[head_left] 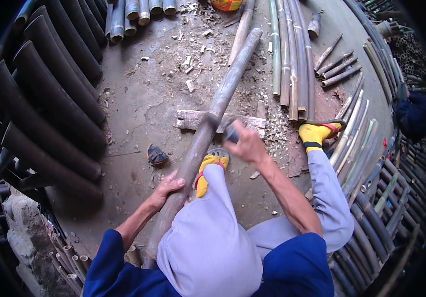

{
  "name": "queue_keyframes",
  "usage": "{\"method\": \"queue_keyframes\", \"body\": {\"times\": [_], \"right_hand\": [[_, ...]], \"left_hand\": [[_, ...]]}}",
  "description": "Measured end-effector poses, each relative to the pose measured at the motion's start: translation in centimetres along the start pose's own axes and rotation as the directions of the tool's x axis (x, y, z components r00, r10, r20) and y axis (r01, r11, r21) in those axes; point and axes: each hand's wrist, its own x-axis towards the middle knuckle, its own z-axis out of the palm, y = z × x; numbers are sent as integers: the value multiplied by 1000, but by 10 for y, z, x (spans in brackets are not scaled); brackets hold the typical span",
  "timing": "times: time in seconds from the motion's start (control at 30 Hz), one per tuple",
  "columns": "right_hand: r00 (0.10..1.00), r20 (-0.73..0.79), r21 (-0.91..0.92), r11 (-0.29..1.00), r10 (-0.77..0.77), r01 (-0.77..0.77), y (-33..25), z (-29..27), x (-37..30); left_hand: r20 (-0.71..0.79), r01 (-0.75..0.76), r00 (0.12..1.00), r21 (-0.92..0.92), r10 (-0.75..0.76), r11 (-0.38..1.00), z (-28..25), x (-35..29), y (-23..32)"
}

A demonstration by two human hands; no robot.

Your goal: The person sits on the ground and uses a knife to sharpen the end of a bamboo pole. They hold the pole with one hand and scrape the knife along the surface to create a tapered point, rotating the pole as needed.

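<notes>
A long bamboo pole point(193, 161) runs diagonally from my lap up to the far middle, its middle resting across a rough wooden block point(191, 119). My left hand point(167, 190) is closed on the pole's near part, thumb lying along its side. Just right of the pole, above the block, my right hand point(248, 143) is closed around a dark object point(231, 133) with a rounded end. Motion blurs that hand, so the kind of object cannot be told. One foot point(208, 171), in a yellow sock and sandal, stands close against the pole.
A black and orange tape measure point(157, 155) lies left of the pole. Bamboo poles point(292, 59) lie at the far right, with short offcuts point(339, 68) beside them. Large dark pipes point(57, 84) are stacked at left. Wood chips point(190, 85) litter the floor.
</notes>
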Motion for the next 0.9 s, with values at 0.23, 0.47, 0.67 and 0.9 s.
{"method": "queue_keyframes", "body": {"times": [0.23, 0.47, 0.67, 0.9], "right_hand": [[989, -101, 29, 994, 112, -109, 17, -5, 6], [967, -112, 69, 972, 230, -223, 19, -9, 18], [998, -66, -99, 995, -25, 18, 15, 9, 10], [962, -1, -218, 939, -274, 267, -5, 11, 1]], "left_hand": [[7, 26, 1000, 9, -26, 1000, 7, 4, 13], [18, 118, 993, -107, -116, 987, 3, 3, 6], [-5, 119, 993, -46, -119, 992, -1, -3, 1], [-63, -7, 998, 61, 11, 998, 10, -4, 9]]}}
